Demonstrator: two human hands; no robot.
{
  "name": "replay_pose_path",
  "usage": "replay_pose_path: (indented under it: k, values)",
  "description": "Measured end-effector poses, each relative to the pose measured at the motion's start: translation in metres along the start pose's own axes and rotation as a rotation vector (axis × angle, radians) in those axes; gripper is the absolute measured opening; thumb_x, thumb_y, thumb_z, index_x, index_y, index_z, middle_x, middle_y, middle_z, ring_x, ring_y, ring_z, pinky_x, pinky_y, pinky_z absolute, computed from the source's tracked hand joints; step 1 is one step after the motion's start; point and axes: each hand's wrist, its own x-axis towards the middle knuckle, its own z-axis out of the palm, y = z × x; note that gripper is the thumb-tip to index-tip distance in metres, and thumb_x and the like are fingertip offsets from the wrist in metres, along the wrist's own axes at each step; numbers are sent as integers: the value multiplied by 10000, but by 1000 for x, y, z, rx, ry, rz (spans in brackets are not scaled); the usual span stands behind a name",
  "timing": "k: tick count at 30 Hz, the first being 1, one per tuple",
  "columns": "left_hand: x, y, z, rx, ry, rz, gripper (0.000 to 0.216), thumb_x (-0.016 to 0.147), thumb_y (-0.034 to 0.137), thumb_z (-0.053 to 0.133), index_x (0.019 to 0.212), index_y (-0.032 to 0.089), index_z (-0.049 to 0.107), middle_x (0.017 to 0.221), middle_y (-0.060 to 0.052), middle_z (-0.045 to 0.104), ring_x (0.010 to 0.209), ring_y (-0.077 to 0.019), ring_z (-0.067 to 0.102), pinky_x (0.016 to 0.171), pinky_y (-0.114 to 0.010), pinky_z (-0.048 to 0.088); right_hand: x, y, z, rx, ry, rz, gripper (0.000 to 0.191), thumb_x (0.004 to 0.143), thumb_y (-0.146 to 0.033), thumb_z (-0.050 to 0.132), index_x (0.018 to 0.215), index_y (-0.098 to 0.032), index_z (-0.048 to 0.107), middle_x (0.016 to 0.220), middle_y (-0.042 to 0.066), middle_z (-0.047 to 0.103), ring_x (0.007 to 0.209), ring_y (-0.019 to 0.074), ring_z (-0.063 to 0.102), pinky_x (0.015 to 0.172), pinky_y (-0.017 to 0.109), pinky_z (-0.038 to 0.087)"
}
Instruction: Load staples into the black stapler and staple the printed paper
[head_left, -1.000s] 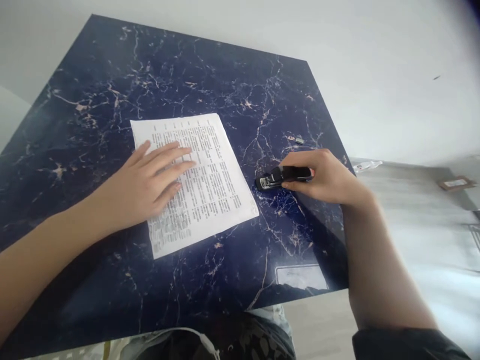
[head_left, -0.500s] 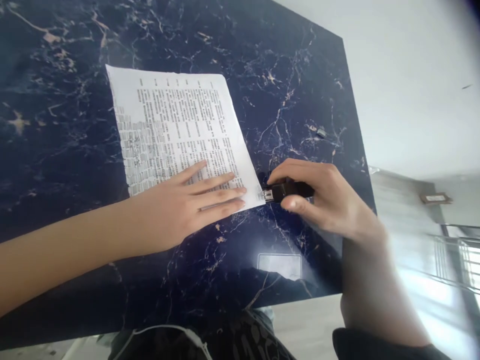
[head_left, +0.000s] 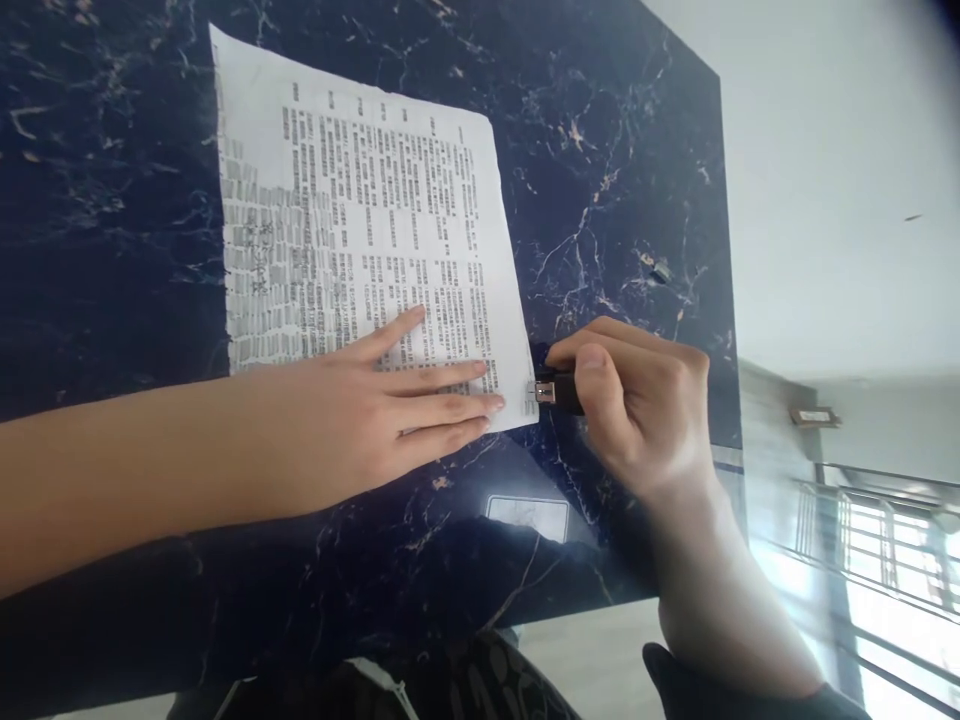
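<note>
A stack of printed paper sheets point(head_left: 405, 200) lies on the dark marbled table, its text running sideways. My left hand point(head_left: 405, 405) rests flat on the lower part of the top sheet, fingers stretched out and a little spread. At the sheets' lower right corner, a black stapler point(head_left: 562, 392) has its metal front end over the paper edge. My right hand point(head_left: 645, 400) is closed around the stapler, with the thumb on top of it. Fingers and palm hide most of the stapler's rear.
The marbled table top point(head_left: 600, 130) has its right edge beyond my right hand and its front edge near my lap. A small grey metallic piece point(head_left: 660, 272) lies toward the right edge. A white cable point(head_left: 379, 675) hangs below the front edge.
My right thumb has gone from the near side of the stapler to its top, and the hand has closed more tightly. The left hand stays flat on the paper. The camera view has shifted.
</note>
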Motion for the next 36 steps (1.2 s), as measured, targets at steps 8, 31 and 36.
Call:
replay_pose_path:
  k: [8,31,36]
  values:
    - [-3,-8,2,-35,124,162,753,936,-90,326,1490,327,621,1648,74,535,1627,-159,365,1405,-567,30,-1,-4,-1,-12,-31,-33,507,1128,-389,394,781,-224,725,793,81,701,720,217,627,652,400,446]
    - [-15,5,37,-125,146,-151,635,961,266,506,1563,463,544,1578,85,622,1644,-265,355,1394,-571,180,-1,-16,9,-358,-84,-88,386,1094,-352,392,842,-237,662,827,85,635,750,245,558,701,402,376]
    - [-12,-19,21,-141,109,-41,647,965,219,505,1542,508,553,1590,114,609,1624,-230,393,1403,-494,168,-1,-17,19,-532,-45,-150,314,1052,-313,439,809,-240,625,842,91,611,756,257,523,676,404,331]
